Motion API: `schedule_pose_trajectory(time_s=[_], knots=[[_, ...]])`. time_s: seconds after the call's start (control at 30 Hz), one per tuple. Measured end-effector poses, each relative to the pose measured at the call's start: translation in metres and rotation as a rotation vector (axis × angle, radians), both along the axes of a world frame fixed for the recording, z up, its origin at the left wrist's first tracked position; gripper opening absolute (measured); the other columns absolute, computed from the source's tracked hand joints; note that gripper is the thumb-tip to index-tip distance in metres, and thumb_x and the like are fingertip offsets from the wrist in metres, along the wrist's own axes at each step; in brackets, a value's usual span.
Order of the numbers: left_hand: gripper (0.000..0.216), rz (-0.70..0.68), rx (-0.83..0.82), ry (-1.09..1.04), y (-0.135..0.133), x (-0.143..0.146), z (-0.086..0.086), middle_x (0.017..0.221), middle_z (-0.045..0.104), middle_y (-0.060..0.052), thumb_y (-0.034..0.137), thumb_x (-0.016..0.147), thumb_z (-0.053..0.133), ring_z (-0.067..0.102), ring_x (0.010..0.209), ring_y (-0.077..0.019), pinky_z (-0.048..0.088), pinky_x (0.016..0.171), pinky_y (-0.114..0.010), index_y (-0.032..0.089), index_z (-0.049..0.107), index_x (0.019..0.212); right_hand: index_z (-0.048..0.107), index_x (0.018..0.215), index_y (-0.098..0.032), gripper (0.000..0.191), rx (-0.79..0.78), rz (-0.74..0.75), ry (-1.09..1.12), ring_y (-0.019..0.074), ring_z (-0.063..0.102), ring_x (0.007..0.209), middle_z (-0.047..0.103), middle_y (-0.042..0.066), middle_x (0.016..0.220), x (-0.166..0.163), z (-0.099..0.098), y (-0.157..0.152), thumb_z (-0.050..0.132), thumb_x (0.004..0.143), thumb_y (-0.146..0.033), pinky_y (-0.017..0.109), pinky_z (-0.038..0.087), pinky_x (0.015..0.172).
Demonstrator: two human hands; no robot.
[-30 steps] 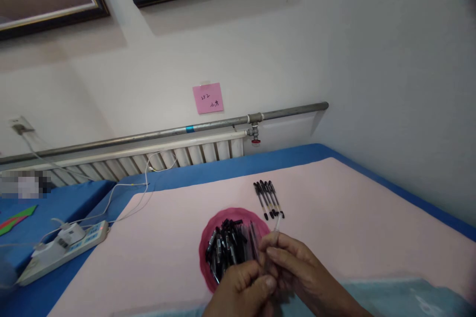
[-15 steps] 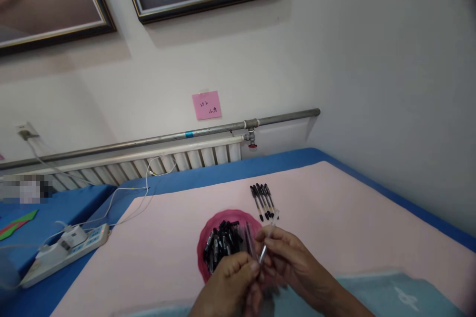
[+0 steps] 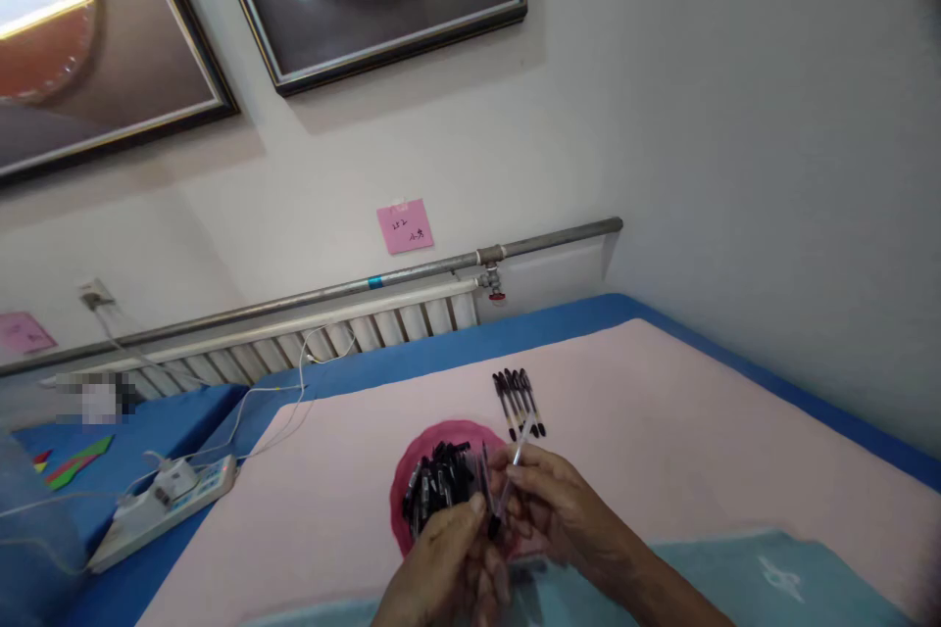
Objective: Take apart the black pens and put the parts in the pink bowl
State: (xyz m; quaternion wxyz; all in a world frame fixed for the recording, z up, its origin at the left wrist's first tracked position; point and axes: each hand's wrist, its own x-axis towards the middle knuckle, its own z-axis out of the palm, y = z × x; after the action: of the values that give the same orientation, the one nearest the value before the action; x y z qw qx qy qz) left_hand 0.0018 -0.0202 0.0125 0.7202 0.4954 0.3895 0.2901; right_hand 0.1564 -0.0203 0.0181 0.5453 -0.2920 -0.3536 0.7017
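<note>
My right hand point(image 3: 555, 505) is closed on a clear pen barrel point(image 3: 523, 443), pinched between thumb and fingers and tilted up to the right. At the barrel's lower end a small black pen part point(image 3: 495, 526) shows at the fingertips of my left hand point(image 3: 448, 558), which is closed around it. Whether barrel and black part are joined I cannot tell. Just behind the hands is a pink bowl point(image 3: 450, 430) holding many black pen caps point(image 3: 437, 485) and some clear pen pieces. Several black-capped pens point(image 3: 519, 402) lie side by side beyond the bowl.
A pale pink sheet point(image 3: 632, 421) covers the blue table point(image 3: 573, 310). A teal cloth point(image 3: 727, 568) lies along the near edge. On the left are a power strip point(image 3: 166, 514) with chargers and white cables. Behind the table run a radiator point(image 3: 389, 318) and pipe point(image 3: 316, 295).
My hands have shifted slightly left. The black part at the barrel's lower end now shows. The camera view has tilted up a little and turned left.
</note>
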Motion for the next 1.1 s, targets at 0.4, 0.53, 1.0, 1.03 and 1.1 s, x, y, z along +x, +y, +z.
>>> schedule_pose_trajectory(time_s=[0.4,0.53,1.0,1.03,1.1], knots=[[0.049,0.118,-0.085,-0.096,-0.01,0.008,0.002,0.043,0.053,0.002,0.061,0.063,0.066,0.035,0.025,-0.0046,0.022,0.028,-0.016,0.015,0.052,0.069,0.06,0.084,-0.015,0.029,0.016,0.023,-0.018,0.0072,0.047,0.049,0.06,0.001,0.069,0.002,-0.003,0.003,0.068,0.066,-0.035,0.02,0.035,0.046],[0.049,0.225,0.013,0.009,-0.001,-0.003,0.004,0.046,0.055,0.004,0.061,0.058,0.069,0.036,0.026,-0.005,0.022,0.026,-0.016,0.017,0.049,0.068,0.055,0.079,-0.017,0.032,-0.014,-0.098,-0.17,0.0066,0.043,0.046,0.051,-0.005,0.058,0.004,-0.004,0.009,0.064,0.065,-0.045,0.019,0.031,0.042],[0.024,0.294,0.516,0.915,0.041,-0.041,0.004,0.067,0.066,-0.003,0.024,0.084,0.044,0.062,0.06,-0.0161,0.041,0.056,-0.024,0.015,0.063,0.095,0.062,0.097,-0.018,0.026,0.121,-0.291,-0.943,0.018,0.062,0.067,0.066,0.003,0.074,0.01,-0.017,0.024,0.05,0.078,-0.029,0.026,0.045,0.059],[0.021,0.275,0.527,0.922,0.042,-0.037,0.005,0.069,0.067,-0.003,0.022,0.083,0.046,0.062,0.065,-0.0168,0.041,0.059,-0.024,0.015,0.064,0.09,0.063,0.094,-0.019,0.024,0.131,-0.355,-1.006,0.0193,0.062,0.074,0.066,0.004,0.078,0.021,-0.02,0.029,0.048,0.079,-0.029,0.027,0.045,0.065],[0.016,0.247,0.561,0.961,0.045,-0.028,0.006,0.074,0.068,-0.005,0.019,0.08,0.05,0.062,0.071,-0.0185,0.04,0.063,-0.026,0.016,0.065,0.086,0.061,0.086,-0.02,0.021,0.135,-0.466,-1.138,0.0212,0.06,0.081,0.064,0.005,0.082,0.043,-0.027,0.042,0.042,0.081,-0.026,0.03,0.044,0.071]])
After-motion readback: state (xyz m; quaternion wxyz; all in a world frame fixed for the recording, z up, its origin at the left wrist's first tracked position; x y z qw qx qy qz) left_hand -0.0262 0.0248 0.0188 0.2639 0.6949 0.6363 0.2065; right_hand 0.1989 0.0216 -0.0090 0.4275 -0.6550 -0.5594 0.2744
